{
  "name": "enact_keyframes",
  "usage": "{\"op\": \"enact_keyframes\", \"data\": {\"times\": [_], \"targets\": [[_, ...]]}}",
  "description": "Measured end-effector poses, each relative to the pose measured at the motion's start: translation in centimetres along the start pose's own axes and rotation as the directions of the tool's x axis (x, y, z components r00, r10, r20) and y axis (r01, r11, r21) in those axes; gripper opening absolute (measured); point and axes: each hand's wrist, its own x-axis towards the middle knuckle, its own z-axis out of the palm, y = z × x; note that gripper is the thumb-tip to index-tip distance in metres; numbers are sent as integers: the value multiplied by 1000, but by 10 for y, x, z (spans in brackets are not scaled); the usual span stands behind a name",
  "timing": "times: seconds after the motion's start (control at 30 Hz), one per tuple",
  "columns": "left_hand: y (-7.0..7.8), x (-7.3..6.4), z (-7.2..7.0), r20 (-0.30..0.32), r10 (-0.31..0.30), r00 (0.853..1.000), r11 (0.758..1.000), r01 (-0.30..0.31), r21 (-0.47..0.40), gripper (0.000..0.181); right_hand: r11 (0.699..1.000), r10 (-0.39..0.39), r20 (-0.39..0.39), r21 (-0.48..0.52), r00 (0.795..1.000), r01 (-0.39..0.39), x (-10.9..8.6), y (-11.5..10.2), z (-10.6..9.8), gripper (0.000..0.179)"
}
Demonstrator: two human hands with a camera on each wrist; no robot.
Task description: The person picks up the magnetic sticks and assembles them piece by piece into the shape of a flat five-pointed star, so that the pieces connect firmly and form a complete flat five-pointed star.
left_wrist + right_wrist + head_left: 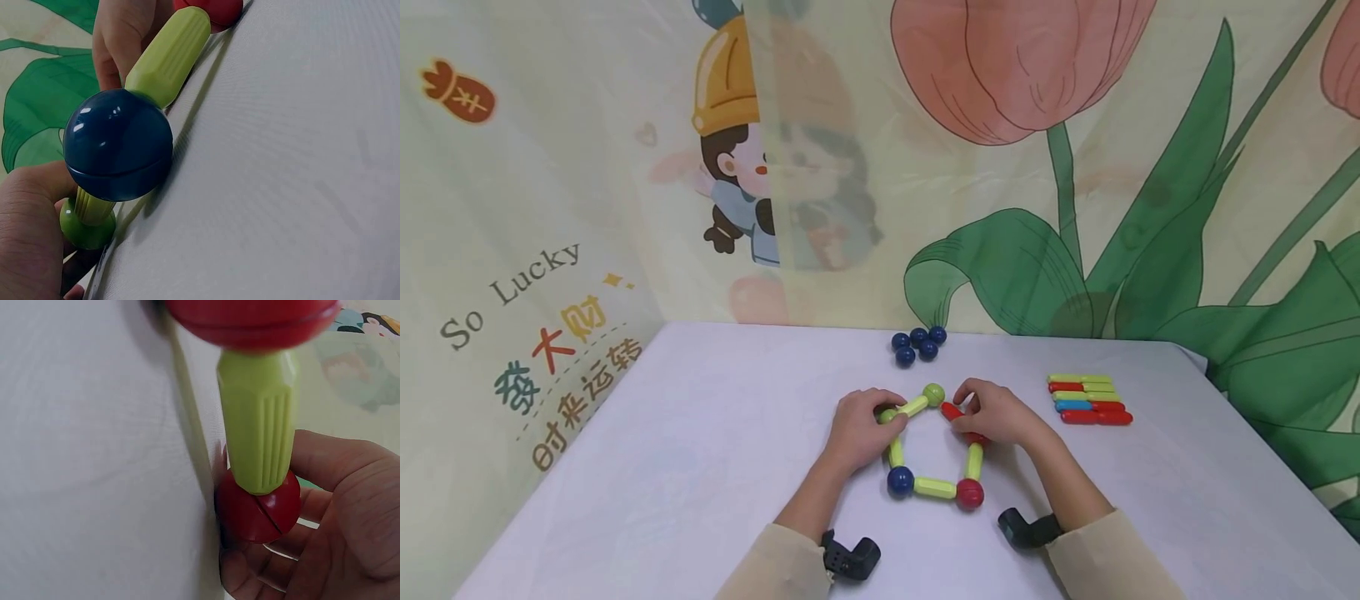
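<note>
In the head view a ring of balls and rods lies on the white table. My left hand (pixel 859 427) grips the green ball (pixel 87 228) at the ring's left corner. A green rod (pixel 896 452) runs from there to the blue ball (pixel 119 144). My right hand (pixel 1000 414) has thumb and fingers round a red ball (pixel 259 509). A red rod (pixel 952 411) points from this hand toward the top green ball (pixel 933 394), its tip close to it. Green rods (pixel 935 488) link the blue ball, the lower red ball (pixel 970 494) and the held red ball.
Several navy balls (pixel 917 337) sit clustered near the table's back edge. To the right, several rods (pixel 1090 400) in green, red and blue lie in a stacked row. A printed cloth (pixel 850 167) hangs behind the table (pixel 700 467).
</note>
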Motion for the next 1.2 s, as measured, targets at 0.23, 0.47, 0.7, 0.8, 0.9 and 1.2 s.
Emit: {"op": "enact_keyframes", "data": {"times": [0.23, 0.47, 0.7, 0.8, 0.9, 1.2], "targets": [[-1, -1, 0, 2, -3, 1000, 1000, 3, 4, 24, 999, -25, -14, 34, 1000, 26, -4, 6, 0, 37], [0, -1, -1, 5, 0, 1000, 1000, 0, -5, 24, 998, -37, -26, 50, 999, 38, -5, 8, 0, 36], [0, 0, -1, 9, -7, 1000, 1000, 7, 5, 24, 996, -60, -41, 68, 997, 63, -4, 9, -1, 35], [0, 0, -1, 10, -7, 1000, 1000, 7, 4, 24, 995, -68, -39, 76, 997, 70, -5, 10, -1, 36], [0, -1, -1, 11, -6, 1000, 1000, 6, 3, 24, 994, -66, -39, 82, 997, 69, -5, 10, -1, 36], [1, -2, -2, 10, 4, 1000, 1000, -4, -3, 23, 994, -73, -35, 83, 997, 75, -5, 8, -1, 34]]}}
